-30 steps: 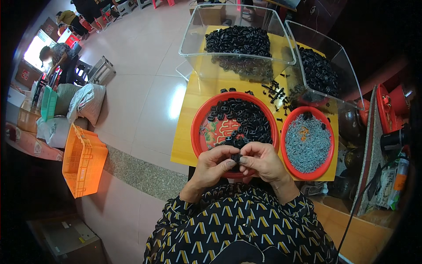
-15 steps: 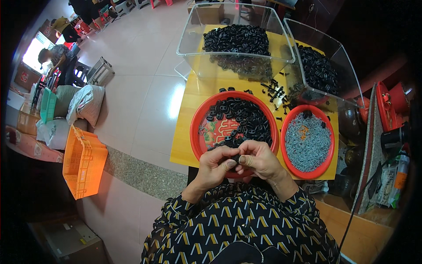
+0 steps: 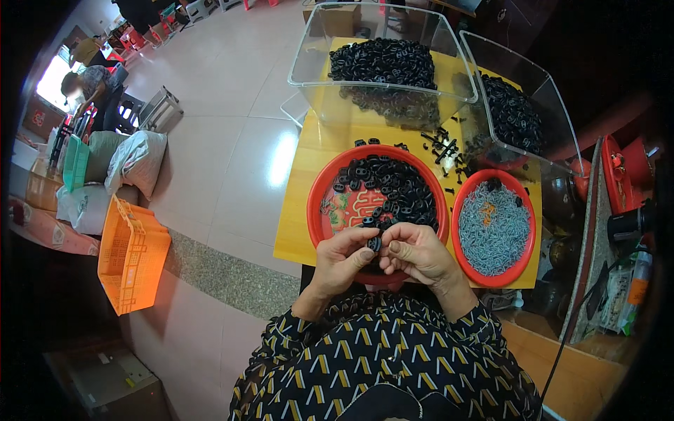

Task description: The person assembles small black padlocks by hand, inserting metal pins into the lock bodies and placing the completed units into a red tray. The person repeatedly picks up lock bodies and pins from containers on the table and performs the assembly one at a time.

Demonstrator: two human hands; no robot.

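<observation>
My left hand [image 3: 338,261] pinches a small black oval plastic piece with two openings [image 3: 374,243] between thumb and fingertips. Close beside it, the fingers of my right hand [image 3: 423,261] are drawn together; whatever they grip, if anything, is too small to make out. Both hands are over the near edge of a red round basin [image 3: 314,200], which holds many more such black pieces [image 3: 407,189] on its patterned bottom. To the right, a smaller red basin [image 3: 457,235] is filled with silvery screws [image 3: 495,235], a few orange bits among them.
Two clear plastic bins, one in the middle [image 3: 316,102] and one at the right [image 3: 544,160], hold heaps of black pieces on the yellow table [image 3: 291,235]. Small black parts [image 3: 444,149] lie scattered between. An orange crate [image 3: 133,259] and sacks [image 3: 139,161] stand leftward; people work beyond.
The black piece has come into clearer view, tilted up at my left fingertips. My right fingertips have drawn slightly away from it. The view has shifted a little.
</observation>
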